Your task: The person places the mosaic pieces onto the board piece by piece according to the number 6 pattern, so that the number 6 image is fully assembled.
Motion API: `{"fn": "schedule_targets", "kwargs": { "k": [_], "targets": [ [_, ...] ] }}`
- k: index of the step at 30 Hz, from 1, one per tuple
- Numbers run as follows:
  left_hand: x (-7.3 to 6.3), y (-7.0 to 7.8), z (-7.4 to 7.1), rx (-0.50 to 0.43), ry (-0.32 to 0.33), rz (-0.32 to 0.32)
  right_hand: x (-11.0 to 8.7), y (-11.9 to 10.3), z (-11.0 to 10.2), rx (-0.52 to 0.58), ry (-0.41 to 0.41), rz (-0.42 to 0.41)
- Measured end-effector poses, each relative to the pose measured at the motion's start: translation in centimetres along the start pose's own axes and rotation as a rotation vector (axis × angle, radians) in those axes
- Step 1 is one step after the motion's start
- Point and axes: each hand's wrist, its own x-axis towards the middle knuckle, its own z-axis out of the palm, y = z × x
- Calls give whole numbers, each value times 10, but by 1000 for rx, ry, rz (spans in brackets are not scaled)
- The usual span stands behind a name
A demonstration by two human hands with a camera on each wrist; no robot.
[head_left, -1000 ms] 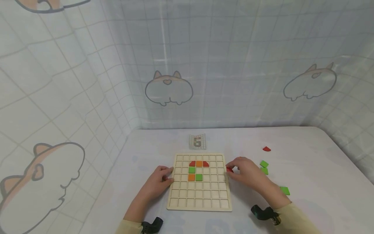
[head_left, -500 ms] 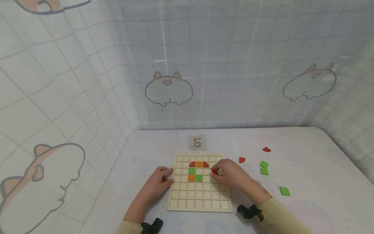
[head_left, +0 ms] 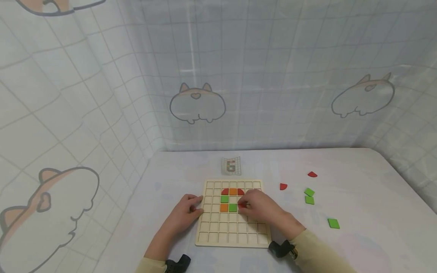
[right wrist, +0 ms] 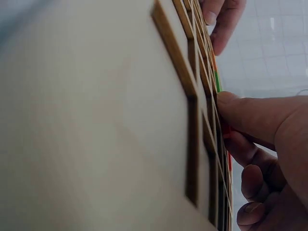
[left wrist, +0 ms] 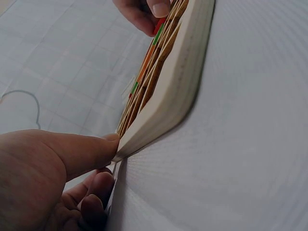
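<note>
one red piece point(right wrist: 226, 131) in clamped right fingers point(right wrist: 255, 115), left fingers point(left wrist: 89, 153) apart against one board point(head_left: 232, 227)

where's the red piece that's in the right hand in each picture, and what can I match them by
Head: red piece, lower half, slightly right of centre, partly hidden by the right hand.
Left wrist: red piece, near the top edge, about midway across.
Right wrist: red piece, right of centre, around mid-height.
Shared landmark: the wooden board.
</note>
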Motion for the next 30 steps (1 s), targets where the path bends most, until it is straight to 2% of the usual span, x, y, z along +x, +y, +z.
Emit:
{"fn": "schedule_targets", "kwargs": {
  "k": [18, 24, 30],
  "targets": [
    [-1, 0, 1, 3, 1, 8, 1, -1, 3, 53, -17, 29],
    [0, 2, 0, -8, -1, -4, -3, -1, -2, 24, -4, 26],
    [1, 1, -1, -3, -5, -11, -13, 2, -8, 59, -5, 68]
  ]
}}
